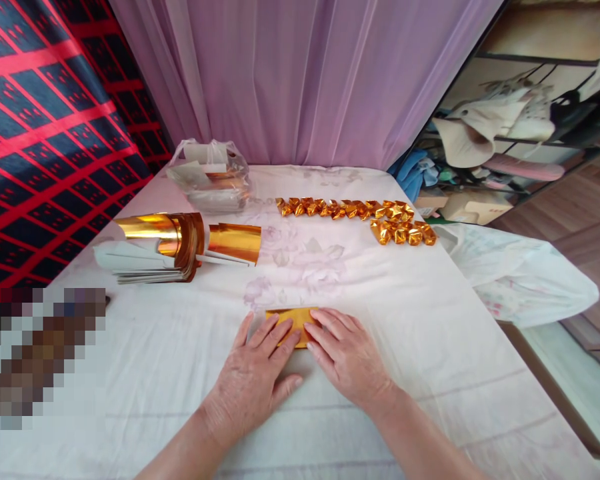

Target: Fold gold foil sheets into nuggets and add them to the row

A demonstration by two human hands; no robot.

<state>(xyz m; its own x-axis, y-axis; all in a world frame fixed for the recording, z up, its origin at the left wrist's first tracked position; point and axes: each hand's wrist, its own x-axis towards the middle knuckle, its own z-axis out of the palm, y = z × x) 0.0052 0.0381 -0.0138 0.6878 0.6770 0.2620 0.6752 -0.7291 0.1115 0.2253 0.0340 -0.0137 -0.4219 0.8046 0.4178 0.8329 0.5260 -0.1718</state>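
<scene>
A small piece of folded gold foil paper (300, 316) lies flat on the cloth-covered table in front of me. My left hand (260, 367) rests palm down on its left part, with the fingers spread and the thumb out to the side. From the right, my right hand (347, 353) lays its fingertips on the paper's right end, fingers stretched out. Both hands press from above and neither grips the sheet. Parts of the paper are hidden under the fingers.
A stack of gold foil sheets (153, 230) and a loose curled sheet (237, 243) lie at left. Behind them sits a clear plastic bag (230, 163) of papers. Folded gold pieces (350, 209) form a row at the back right. A white plastic bag (530, 273) hangs beside the right edge.
</scene>
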